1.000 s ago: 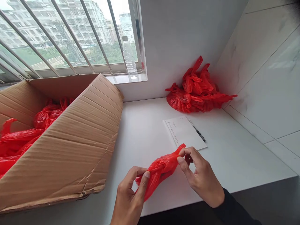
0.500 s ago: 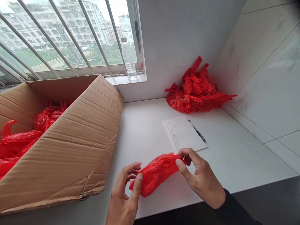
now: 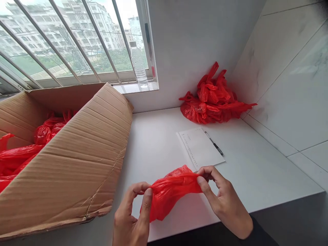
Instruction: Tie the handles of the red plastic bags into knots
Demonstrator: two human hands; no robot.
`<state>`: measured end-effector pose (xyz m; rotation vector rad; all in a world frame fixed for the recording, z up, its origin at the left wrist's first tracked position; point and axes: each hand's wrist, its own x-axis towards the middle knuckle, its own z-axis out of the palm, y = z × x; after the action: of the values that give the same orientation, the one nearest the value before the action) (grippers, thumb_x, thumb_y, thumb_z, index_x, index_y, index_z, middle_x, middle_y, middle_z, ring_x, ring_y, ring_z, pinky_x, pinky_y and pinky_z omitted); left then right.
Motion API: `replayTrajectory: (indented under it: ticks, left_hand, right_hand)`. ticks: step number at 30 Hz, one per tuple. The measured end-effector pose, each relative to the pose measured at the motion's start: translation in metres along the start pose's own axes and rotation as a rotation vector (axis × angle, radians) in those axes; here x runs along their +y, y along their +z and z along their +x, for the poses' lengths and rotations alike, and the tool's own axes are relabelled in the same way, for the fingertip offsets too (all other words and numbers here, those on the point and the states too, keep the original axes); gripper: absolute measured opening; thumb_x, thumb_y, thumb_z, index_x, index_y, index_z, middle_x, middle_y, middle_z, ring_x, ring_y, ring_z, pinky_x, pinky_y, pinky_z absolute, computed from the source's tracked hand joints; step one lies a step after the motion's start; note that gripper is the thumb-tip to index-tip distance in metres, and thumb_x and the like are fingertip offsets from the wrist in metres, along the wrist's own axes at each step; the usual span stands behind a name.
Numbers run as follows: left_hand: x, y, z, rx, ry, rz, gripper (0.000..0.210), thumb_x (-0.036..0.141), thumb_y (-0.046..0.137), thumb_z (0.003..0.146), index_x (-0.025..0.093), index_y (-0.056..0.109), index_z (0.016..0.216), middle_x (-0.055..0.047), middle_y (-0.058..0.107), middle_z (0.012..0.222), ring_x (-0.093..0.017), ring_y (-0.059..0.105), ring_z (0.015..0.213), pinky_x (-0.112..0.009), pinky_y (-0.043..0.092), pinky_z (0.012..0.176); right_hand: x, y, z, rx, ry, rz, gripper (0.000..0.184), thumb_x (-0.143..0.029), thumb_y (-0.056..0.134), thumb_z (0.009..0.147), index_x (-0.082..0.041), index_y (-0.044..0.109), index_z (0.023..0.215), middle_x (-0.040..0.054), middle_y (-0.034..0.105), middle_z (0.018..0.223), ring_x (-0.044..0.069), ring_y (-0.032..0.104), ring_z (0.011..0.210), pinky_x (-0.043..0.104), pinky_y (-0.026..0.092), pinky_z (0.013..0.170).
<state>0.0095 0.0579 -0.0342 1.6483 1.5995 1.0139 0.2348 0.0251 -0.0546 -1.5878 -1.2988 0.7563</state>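
Both hands pinch a crumpled red plastic bag (image 3: 170, 191) above the near edge of the white counter (image 3: 256, 171): the left hand (image 3: 132, 218) grips its left end between thumb and fingers, the right hand (image 3: 225, 201) grips its right end. Just beyond lie a sheet of paper (image 3: 201, 147) and a pen (image 3: 214, 144). A cardboard box (image 3: 77, 153) of red bags stands left; a pile of red bags (image 3: 214, 99) sits in the far corner.

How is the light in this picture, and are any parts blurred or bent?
Head view: daylight from the barred window is soft, without hard shadows; the wall tiles show faint glare; the window bars fan out with wide-angle distortion; the red bag and both hands are sharp.
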Motion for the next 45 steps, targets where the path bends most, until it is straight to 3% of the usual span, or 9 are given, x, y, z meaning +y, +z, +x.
replayTrajectory:
  ticks: [4, 8, 14, 19, 23, 33, 36, 40, 45]
  left_hand:
    - [0.005, 0.009, -0.002, -0.078, 0.144, -0.023, 0.034, 0.043, 0.069, 0.084, 0.025, 0.064, 0.112, -0.006, 0.066, 0.109, -0.026, 0.061, 0.100, -0.031, 0.047, 0.087]
    - [0.008, 0.007, 0.000, -0.118, 0.241, -0.045, 0.014, 0.033, 0.062, 0.089, 0.025, 0.070, 0.098, -0.005, 0.064, 0.103, -0.021, 0.060, 0.091, -0.026, 0.047, 0.075]
    - [0.018, -0.008, 0.004, -0.034, 0.289, -0.088, 0.007, 0.030, 0.064, 0.088, 0.028, 0.067, 0.094, 0.001, 0.064, 0.092, -0.016, 0.061, 0.084, -0.022, 0.046, 0.075]
    - [0.009, -0.016, 0.009, -0.019, 0.054, 0.082, 0.031, 0.050, 0.069, 0.082, 0.024, 0.055, 0.074, 0.003, 0.056, 0.071, -0.016, 0.057, 0.068, -0.023, 0.043, 0.060]
    - [0.005, -0.018, 0.008, -0.008, -0.033, 0.040, 0.032, 0.053, 0.071, 0.079, 0.025, 0.059, 0.087, 0.002, 0.063, 0.084, -0.020, 0.062, 0.087, -0.027, 0.047, 0.078]
    - [0.023, 0.021, -0.016, -0.306, 0.395, -0.032, 0.052, 0.054, 0.076, 0.074, 0.031, 0.053, 0.115, -0.001, 0.064, 0.103, -0.022, 0.060, 0.089, -0.032, 0.046, 0.079]
    - [0.018, 0.018, -0.016, -0.300, 0.485, 0.018, 0.025, 0.041, 0.068, 0.085, 0.027, 0.058, 0.102, -0.002, 0.064, 0.090, -0.021, 0.057, 0.082, -0.031, 0.045, 0.073]
    - [0.012, 0.003, -0.007, -0.207, 0.227, 0.044, 0.015, 0.032, 0.051, 0.095, 0.023, 0.060, 0.085, 0.001, 0.058, 0.072, -0.016, 0.053, 0.068, -0.024, 0.041, 0.059]
    - [-0.002, -0.017, 0.010, -0.097, -0.021, -0.048, 0.024, 0.047, 0.055, 0.093, 0.027, 0.066, 0.103, 0.001, 0.067, 0.093, -0.017, 0.061, 0.082, -0.025, 0.049, 0.072]
  right_hand:
    - [-0.002, 0.005, 0.000, -0.073, -0.038, -0.018, 0.033, -0.041, 0.060, 0.091, -0.031, 0.055, 0.122, 0.0014, 0.065, 0.108, 0.020, 0.059, 0.096, 0.034, 0.048, 0.086]
    - [-0.008, 0.004, 0.001, -0.156, -0.032, 0.019, 0.021, -0.046, 0.055, 0.094, -0.027, 0.061, 0.094, -0.0013, 0.061, 0.083, 0.017, 0.055, 0.076, 0.030, 0.044, 0.070]
    - [-0.021, -0.001, -0.006, -0.022, -0.023, 0.186, 0.019, -0.041, 0.048, 0.098, -0.025, 0.047, 0.087, -0.0035, 0.051, 0.076, 0.014, 0.048, 0.071, 0.026, 0.041, 0.066]
    - [-0.013, -0.005, -0.001, 0.071, 0.111, 0.297, 0.019, -0.042, 0.045, 0.099, -0.026, 0.042, 0.090, -0.0054, 0.047, 0.068, 0.013, 0.043, 0.060, 0.024, 0.036, 0.053]
    - [-0.001, -0.011, 0.009, 0.072, 0.161, 0.371, 0.017, -0.043, 0.044, 0.098, -0.026, 0.043, 0.101, -0.0080, 0.047, 0.060, 0.013, 0.045, 0.054, 0.023, 0.040, 0.052]
    - [-0.020, -0.004, 0.004, 0.012, 0.240, 0.414, 0.034, -0.058, 0.049, 0.094, -0.024, 0.047, 0.099, -0.0085, 0.051, 0.048, 0.012, 0.041, 0.043, 0.023, 0.033, 0.045]
    - [-0.020, -0.007, 0.004, 0.012, 0.261, 0.411, 0.031, -0.053, 0.047, 0.095, -0.024, 0.048, 0.106, -0.0096, 0.049, 0.044, 0.014, 0.041, 0.039, 0.025, 0.034, 0.043]
    - [-0.009, -0.015, 0.009, 0.053, 0.240, 0.399, 0.024, -0.047, 0.050, 0.093, -0.024, 0.052, 0.095, -0.0092, 0.040, 0.048, 0.012, 0.037, 0.042, 0.024, 0.033, 0.042]
    - [0.003, -0.020, 0.018, 0.110, 0.280, 0.375, 0.034, -0.054, 0.052, 0.092, -0.023, 0.052, 0.077, -0.0038, 0.050, 0.061, 0.013, 0.046, 0.048, 0.025, 0.038, 0.043]
